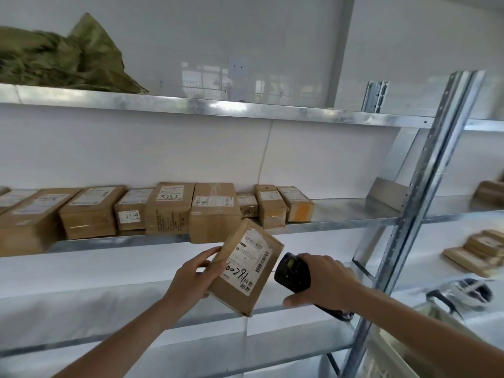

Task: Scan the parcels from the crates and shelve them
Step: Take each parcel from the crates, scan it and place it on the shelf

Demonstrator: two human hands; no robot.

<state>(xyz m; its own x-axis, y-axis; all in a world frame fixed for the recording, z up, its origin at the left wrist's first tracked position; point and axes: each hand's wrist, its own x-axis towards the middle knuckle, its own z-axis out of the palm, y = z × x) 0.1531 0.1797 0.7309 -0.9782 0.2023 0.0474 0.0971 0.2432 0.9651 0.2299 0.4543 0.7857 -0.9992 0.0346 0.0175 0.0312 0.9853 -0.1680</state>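
My left hand point(195, 274) grips a small brown cardboard parcel point(246, 290) by its left edge. The parcel is tilted, and its white label with barcodes and handwritten digits faces me. My right hand point(324, 282) holds a black handheld scanner point(292, 272) just right of the parcel, with its head close to the label. Both are in front of a metal shelf point(341, 211) that carries a row of several brown parcels point(166, 208).
A grey slotted upright post point(417, 211) stands to the right of my hands. The top shelf holds a green woven sack point(62, 58). More flat brown parcels point(480, 249) lie on the neighbouring rack at the right. A lower shelf point(191, 317) runs under my hands.
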